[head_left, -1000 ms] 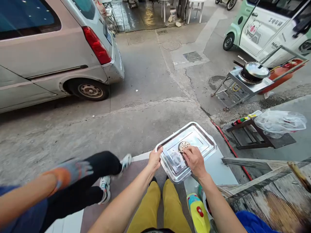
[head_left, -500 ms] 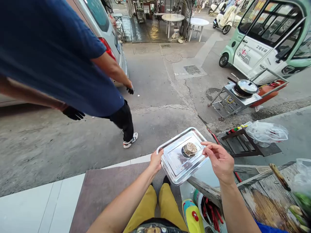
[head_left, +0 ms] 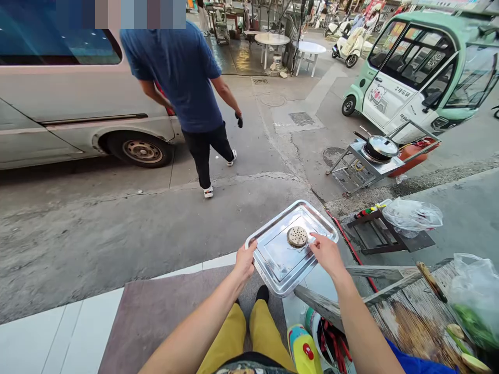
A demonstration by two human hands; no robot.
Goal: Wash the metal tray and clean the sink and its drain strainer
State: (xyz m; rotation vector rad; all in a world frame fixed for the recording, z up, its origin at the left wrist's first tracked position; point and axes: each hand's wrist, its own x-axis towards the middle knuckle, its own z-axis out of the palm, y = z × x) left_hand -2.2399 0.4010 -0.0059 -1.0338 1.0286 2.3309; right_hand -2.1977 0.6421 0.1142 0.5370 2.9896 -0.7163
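A shiny rectangular metal tray [head_left: 273,267] is held out in front of me. My left hand [head_left: 245,259] is closed on its left rim, thumb on top. On the tray, right of its middle, sits a small round pale piece [head_left: 297,237] with several holes in its top, like a perforated cap. My right hand [head_left: 326,253] reaches over the tray's right side, its fingertips bunched just right of the round piece. Whether those fingers touch it, or hold something thin, I cannot make out.
Ahead a person in a blue shirt [head_left: 183,78] walks beside a parked van [head_left: 78,104]. At right stand a metal stove stand [head_left: 353,156] with a lidded pan [head_left: 381,149], a bagged stool [head_left: 413,215], and a wooden table [head_left: 413,332]. Below is a bucket [head_left: 322,332].
My right hand has moved left and lower, closer to the round piece. The round piece now shows its top more squarely. The person in blue has walked farther away.
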